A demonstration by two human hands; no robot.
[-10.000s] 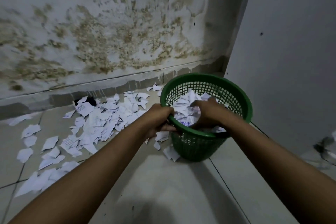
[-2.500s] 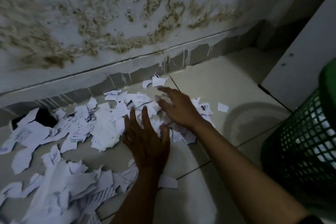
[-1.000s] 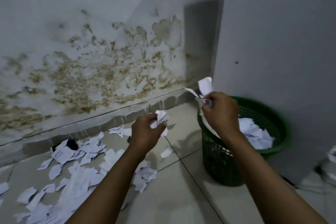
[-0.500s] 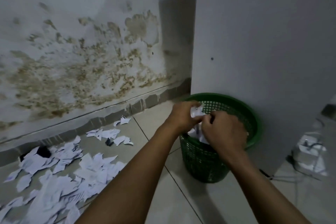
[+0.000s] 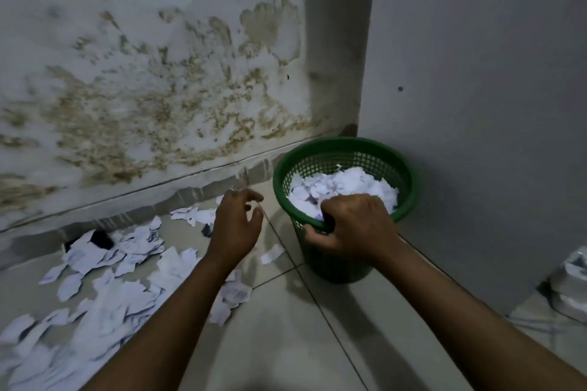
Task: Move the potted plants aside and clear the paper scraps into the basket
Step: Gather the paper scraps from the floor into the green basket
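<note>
The green basket (image 5: 374, 155) stood upright, mouth up, at right of centre; the right hand (image 5: 352, 225) gripped its near rim, the left hand (image 5: 236, 225) hovered loosely curled, empty, above paper scraps (image 5: 120, 292).

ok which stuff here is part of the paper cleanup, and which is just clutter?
Job:
- green basket, right hand gripping its near rim
- scraps in the basket
- scraps on the floor
- left hand, holding nothing

Lying about:
- stained wall
- blurred pale object at the right edge
</note>
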